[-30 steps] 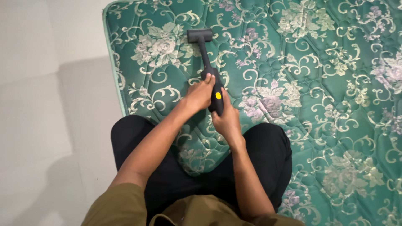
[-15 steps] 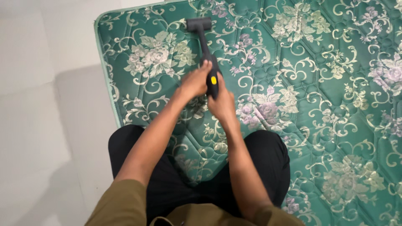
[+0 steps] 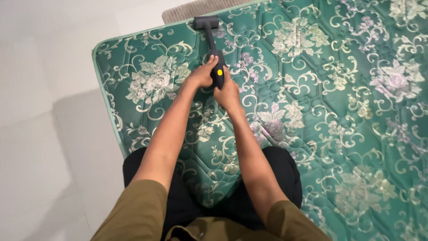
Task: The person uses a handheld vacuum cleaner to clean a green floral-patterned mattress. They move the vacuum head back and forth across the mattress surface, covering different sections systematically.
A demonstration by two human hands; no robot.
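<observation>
Gripping the dark handheld vacuum (image 3: 217, 73) with both hands, the person knelt on the green floral mattress (image 3: 339, 111). The left hand (image 3: 200, 76) clasped the body from nine o'clock; the right hand (image 3: 228, 93) clenched it from six. The nozzle (image 3: 205, 22) sat at twelve o'clock, touching the mattress's far edge. This looked like a cleaning pass at full reach; a fresh strip likely called for drawing back.
</observation>
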